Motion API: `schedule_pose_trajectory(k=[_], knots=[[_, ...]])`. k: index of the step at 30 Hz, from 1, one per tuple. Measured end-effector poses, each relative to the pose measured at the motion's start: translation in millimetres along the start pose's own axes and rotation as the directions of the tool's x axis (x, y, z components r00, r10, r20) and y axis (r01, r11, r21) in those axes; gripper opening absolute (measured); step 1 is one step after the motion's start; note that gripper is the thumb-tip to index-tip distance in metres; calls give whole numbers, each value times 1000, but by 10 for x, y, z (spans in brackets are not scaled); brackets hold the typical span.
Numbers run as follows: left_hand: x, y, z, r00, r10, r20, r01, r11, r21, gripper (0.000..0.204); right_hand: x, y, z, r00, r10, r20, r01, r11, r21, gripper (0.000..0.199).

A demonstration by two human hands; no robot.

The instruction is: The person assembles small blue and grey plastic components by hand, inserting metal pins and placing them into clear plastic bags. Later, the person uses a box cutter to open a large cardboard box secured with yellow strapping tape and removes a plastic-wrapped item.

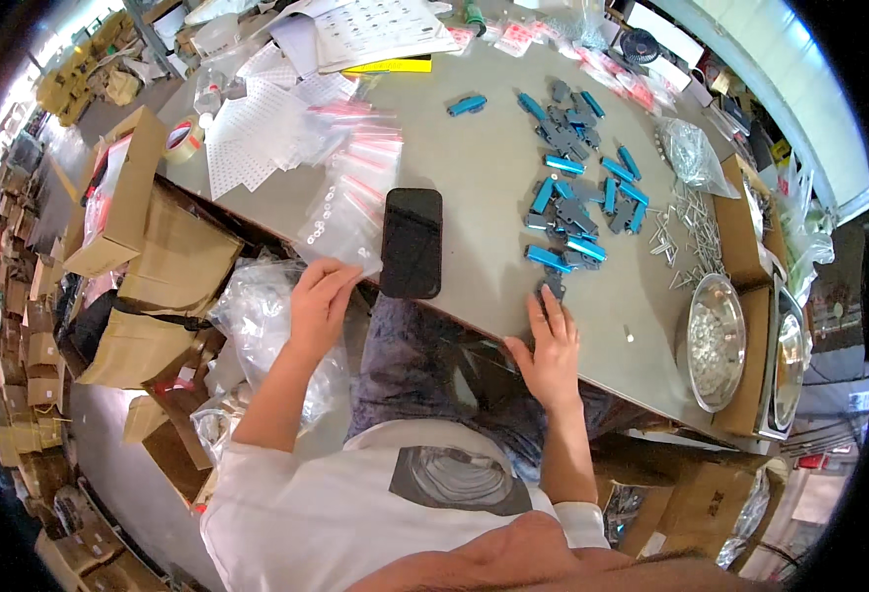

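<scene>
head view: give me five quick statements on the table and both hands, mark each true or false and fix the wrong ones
1. The black rectangular phone lies on the grey tabletop. True.
2. The right hand is inside the round silver metal bowl. False: the right hand is at a small dark grey piece; the round silver metal bowl stands farther right.
3. Thin silver metal pins lie loose, right of the blue and dark grey oblong pieces. True.
4. The tan roll of tape sits beside the bowl. False: the tan roll of tape is at the left, near white printed paper sheets.
5. The left hand is at the clear plastic bags. True.
</scene>
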State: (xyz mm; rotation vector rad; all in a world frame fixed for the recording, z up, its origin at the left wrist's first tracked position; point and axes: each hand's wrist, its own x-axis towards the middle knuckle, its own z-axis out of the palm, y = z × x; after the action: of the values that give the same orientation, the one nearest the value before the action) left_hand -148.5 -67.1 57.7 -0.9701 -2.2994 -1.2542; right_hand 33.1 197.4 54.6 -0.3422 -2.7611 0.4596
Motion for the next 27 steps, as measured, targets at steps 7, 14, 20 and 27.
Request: schedule_pose_trajectory(k=[7, 14, 20, 27], knots=[[-504, 517, 416, 914, -179, 364, 364, 758, -541, 17, -242, -209, -79, 999, -33, -43, 43, 960, 276, 45], [-552, 937, 898, 828, -76, 555, 445, 691, -569, 13, -400, -350, -407, 970, -237, -51, 234, 857, 458, 38], [-569, 947, 889, 789, -17, 615, 321, 864, -389, 15, -450, -344, -415, 960, -263, 92, 218, 915, 339, 39], [-640, 987, 942, 864, 153, 480, 71, 907, -416, 45, -440, -375, -480, 928, -241, 286, 182, 959, 218, 35]])
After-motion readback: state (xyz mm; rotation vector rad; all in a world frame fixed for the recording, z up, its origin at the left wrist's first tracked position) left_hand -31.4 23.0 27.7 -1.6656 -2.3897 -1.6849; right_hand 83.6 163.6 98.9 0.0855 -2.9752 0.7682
